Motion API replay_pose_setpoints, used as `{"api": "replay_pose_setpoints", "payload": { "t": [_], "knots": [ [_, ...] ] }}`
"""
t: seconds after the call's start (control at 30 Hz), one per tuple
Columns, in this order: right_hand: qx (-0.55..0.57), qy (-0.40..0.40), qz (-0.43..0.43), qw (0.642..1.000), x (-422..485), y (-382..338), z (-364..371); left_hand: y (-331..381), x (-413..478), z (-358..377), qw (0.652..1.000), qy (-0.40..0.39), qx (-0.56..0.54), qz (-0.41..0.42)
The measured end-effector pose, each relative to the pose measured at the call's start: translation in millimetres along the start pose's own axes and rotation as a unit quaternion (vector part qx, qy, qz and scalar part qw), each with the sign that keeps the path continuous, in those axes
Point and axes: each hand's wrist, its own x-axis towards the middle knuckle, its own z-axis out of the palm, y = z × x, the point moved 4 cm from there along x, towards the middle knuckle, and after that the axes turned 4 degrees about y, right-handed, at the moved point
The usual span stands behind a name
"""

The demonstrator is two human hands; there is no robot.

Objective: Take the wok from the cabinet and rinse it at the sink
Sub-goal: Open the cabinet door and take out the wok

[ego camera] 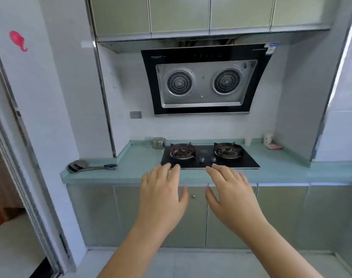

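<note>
My left hand (163, 194) and my right hand (230, 192) are stretched out side by side, palms down and fingers apart, holding nothing. They hover in front of the lower cabinet doors (193, 217) under the stove, either side of a small round knob (193, 196). All the lower doors are closed. No wok and no sink are in view.
A black two-burner gas stove (210, 157) sits in the green counter (135, 167) below a range hood (203, 81). Ladles (90, 167) lie at the counter's left end, a lidded jar (158, 143) behind the stove, cups (268, 138) at back right. Closed upper cabinets (179, 15) hang above; a doorway is at left.
</note>
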Motion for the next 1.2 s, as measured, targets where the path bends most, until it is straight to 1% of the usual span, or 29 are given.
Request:
{"api": "replay_pose_setpoints", "payload": {
  "t": [0.07, 0.1, 0.4, 0.5, 0.67, 0.8, 0.87, 1.07, 1.2],
  "knots": [
    [-0.007, 0.038, 0.018, 0.999, -4.1, 26.9, -7.0, 23.8, 9.8, 13.5, 0.999, 0.006, -0.035, 0.013],
    [-0.021, 0.042, 0.030, 0.998, -6.7, 43.2, -9.0, 37.9, 13.4, 21.5, 0.999, 0.007, -0.044, 0.023],
    [-0.085, 0.024, 0.138, 0.986, -36.8, 198.1, -46.1, 197.1, 38.5, 97.8, 0.981, 0.006, -0.144, 0.128],
    [-0.115, -0.002, 0.171, 0.979, -50.0, 251.0, -57.0, 246.3, 44.8, 127.0, 0.974, -0.022, -0.172, 0.143],
    [-0.128, -0.007, 0.217, 0.968, -69.0, 320.9, -75.6, 316.2, 52.8, 172.8, 0.963, -0.065, -0.201, 0.164],
    [-0.135, -0.025, 0.251, 0.958, -80.4, 366.8, -75.5, 359.1, 59.6, 207.3, 0.957, -0.098, -0.214, 0.167],
    [-0.131, -0.026, 0.260, 0.956, -83.6, 377.0, -72.1, 367.3, 61.2, 214.9, 0.954, -0.111, -0.222, 0.171],
    [-0.129, -0.036, 0.303, 0.943, -82.3, 432.4, -43.5, 400.4, 85.2, 273.4, 0.942, -0.158, -0.232, 0.184],
    [-0.134, -0.038, 0.316, 0.938, -63.7, 471.1, -17.4, 417.0, 118.1, 320.5, 0.935, -0.175, -0.240, 0.194]
  ]
}}
